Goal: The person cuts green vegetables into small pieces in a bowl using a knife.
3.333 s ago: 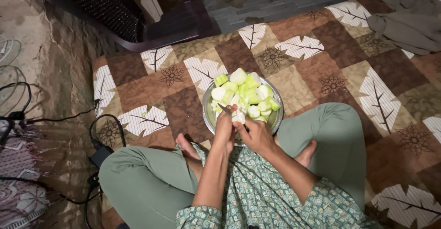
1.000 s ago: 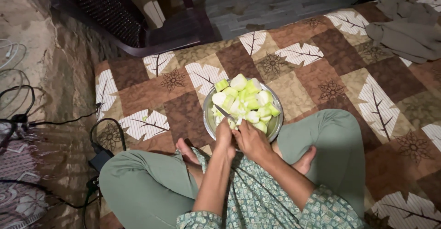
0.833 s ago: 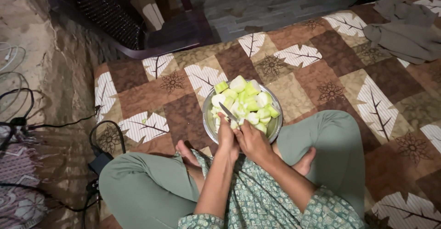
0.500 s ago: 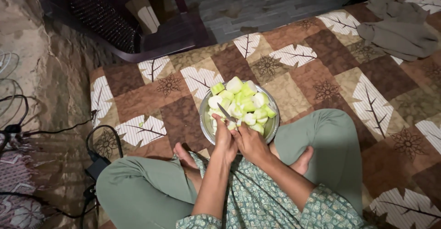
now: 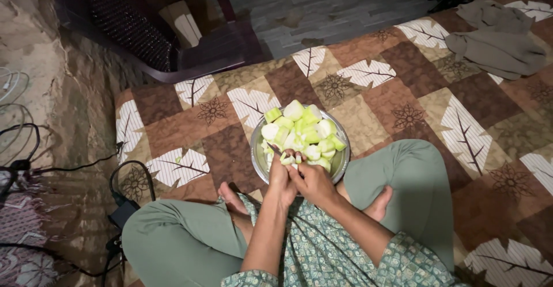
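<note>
A steel bowl (image 5: 258,159) heaped with pale green peeled gourd chunks (image 5: 300,127) sits on the bedspread in front of my crossed legs. Both hands meet over the bowl's near rim. My left hand (image 5: 280,178) grips a small knife (image 5: 276,149), whose blade points up and left over the chunks. My right hand (image 5: 314,183) pinches a small gourd piece (image 5: 288,159) against the blade. The knife handle is hidden inside my fist.
The brown patchwork bedspread (image 5: 403,91) with leaf prints spreads to the right. A crumpled grey cloth (image 5: 498,45) lies at its far right corner. A dark plastic chair (image 5: 173,27) stands beyond the bed. Black cables and a charger (image 5: 124,209) lie at the left.
The knife blade has dropped lower, and less of it shows above my left hand. Both hands stay at the bowl's near rim. The view has shifted slightly.
</note>
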